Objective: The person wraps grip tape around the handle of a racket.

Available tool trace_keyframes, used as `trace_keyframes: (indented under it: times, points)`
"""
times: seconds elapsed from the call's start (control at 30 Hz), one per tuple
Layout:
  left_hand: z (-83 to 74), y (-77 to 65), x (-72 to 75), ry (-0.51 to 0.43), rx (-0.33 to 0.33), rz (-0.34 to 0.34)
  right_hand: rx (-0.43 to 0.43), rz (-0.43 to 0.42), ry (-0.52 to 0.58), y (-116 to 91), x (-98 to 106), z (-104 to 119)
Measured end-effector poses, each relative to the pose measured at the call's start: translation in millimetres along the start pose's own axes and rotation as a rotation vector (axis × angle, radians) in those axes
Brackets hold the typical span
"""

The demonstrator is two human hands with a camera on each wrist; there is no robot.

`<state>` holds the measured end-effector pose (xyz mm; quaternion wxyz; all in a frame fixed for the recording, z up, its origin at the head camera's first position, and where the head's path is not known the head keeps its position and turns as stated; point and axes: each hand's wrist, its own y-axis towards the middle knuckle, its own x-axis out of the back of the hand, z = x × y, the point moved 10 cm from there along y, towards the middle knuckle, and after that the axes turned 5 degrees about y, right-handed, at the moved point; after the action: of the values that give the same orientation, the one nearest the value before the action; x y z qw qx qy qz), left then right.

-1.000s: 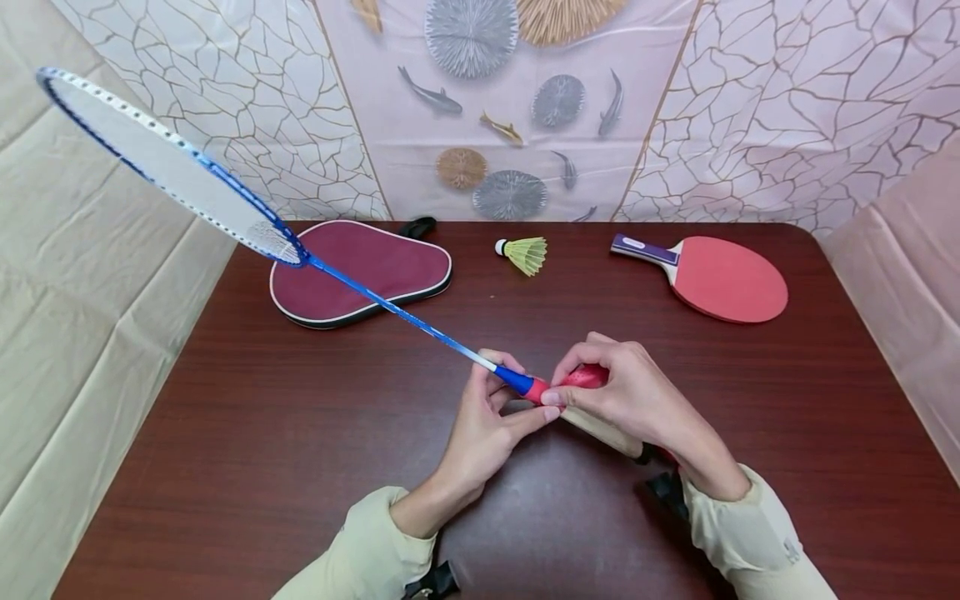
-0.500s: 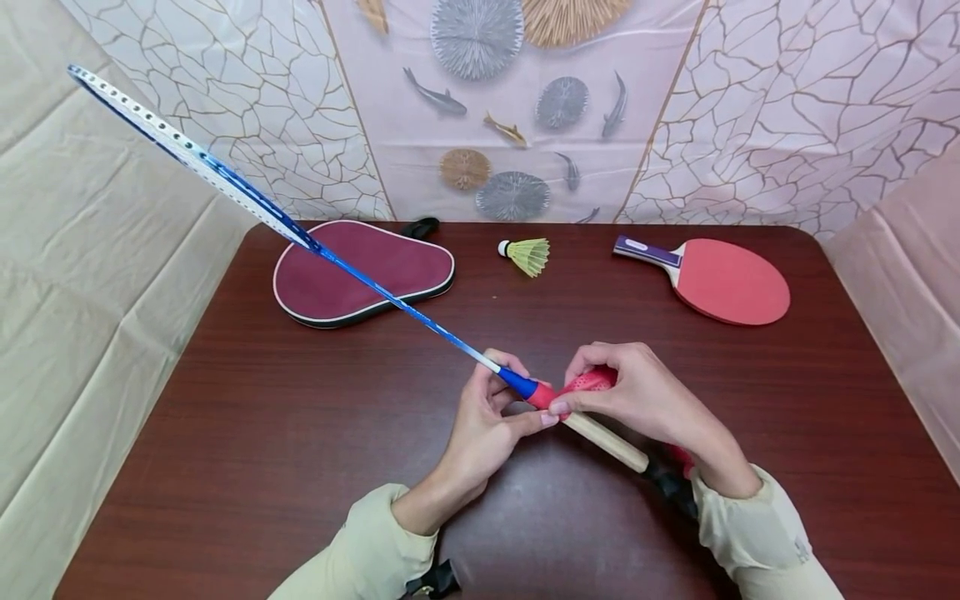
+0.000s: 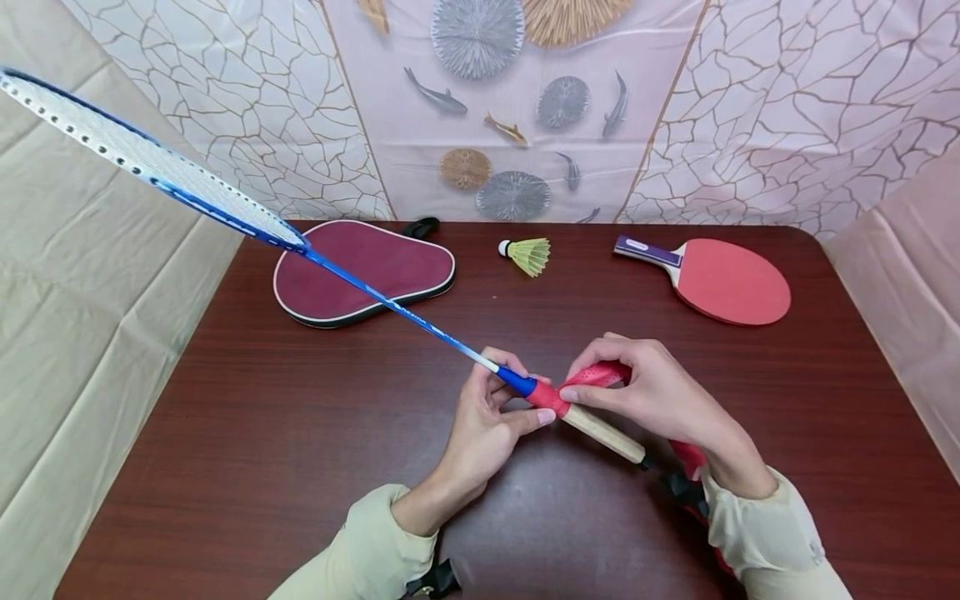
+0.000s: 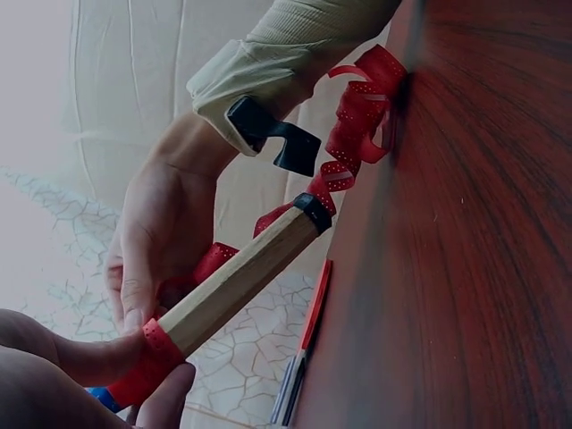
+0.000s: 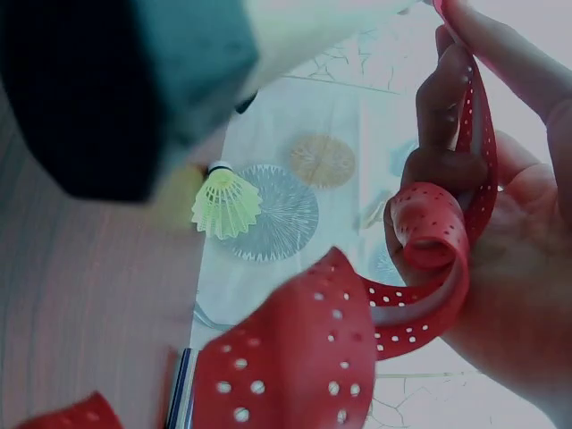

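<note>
My left hand (image 3: 480,433) grips a blue and white badminton racket (image 3: 405,312) at the top of its handle, fingers and thumb around it. The racket head points up and left. Red perforated grip tape (image 3: 600,375) wraps the handle's upper end, just below the blue cone. Further down, the bare wooden handle (image 3: 606,437) shows, ending in a black butt. My right hand (image 3: 660,396) pinches the tape beside the wrapped part. In the right wrist view, loose tape (image 5: 295,349) curls past the palm. The left wrist view shows its tail (image 4: 357,116) hanging down to the table.
On the brown table (image 3: 300,467), a maroon paddle case (image 3: 360,258) lies at back left, under the racket's shaft in view. A yellow shuttlecock (image 3: 527,256) sits at back centre. A red table tennis paddle (image 3: 731,282) lies at back right. Patterned cloth (image 3: 513,125) hangs behind.
The racket has turned about its shaft, its head tilting to a different face. My right hand has shifted slightly right with the tape. More red tape covers the handle's top.
</note>
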<state>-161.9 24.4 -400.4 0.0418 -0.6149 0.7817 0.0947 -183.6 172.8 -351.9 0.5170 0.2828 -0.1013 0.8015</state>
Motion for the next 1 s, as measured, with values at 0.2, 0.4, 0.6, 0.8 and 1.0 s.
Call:
trace_keyframes:
  times: [0.2,0.4,0.6,0.8,1.0]
  points:
    - [-0.8,-1.3,-2.2,0.008,-0.002,0.016,-0.017,-0.004,-0.011,-0.6,-0.7,-1.8]
    - [0.0,-1.9,-3.2,-0.021,0.009,0.013,-0.03,0.02,0.004,1.3,-4.8,-4.9]
    - [0.3,-2.5,-3.8,-0.007,-0.006,0.008,-0.031,0.061,-0.029,2.6,-8.9,-9.0]
    - [3.3,-2.7,-1.9,0.067,-0.004,-0.029,-0.032,0.049,-0.05,2.4,-7.2,-8.2]
    - [11.1,-3.5,-4.2,0.027,0.07,-0.006,-0.028,0.039,-0.048,1.9,-9.3,-7.9]
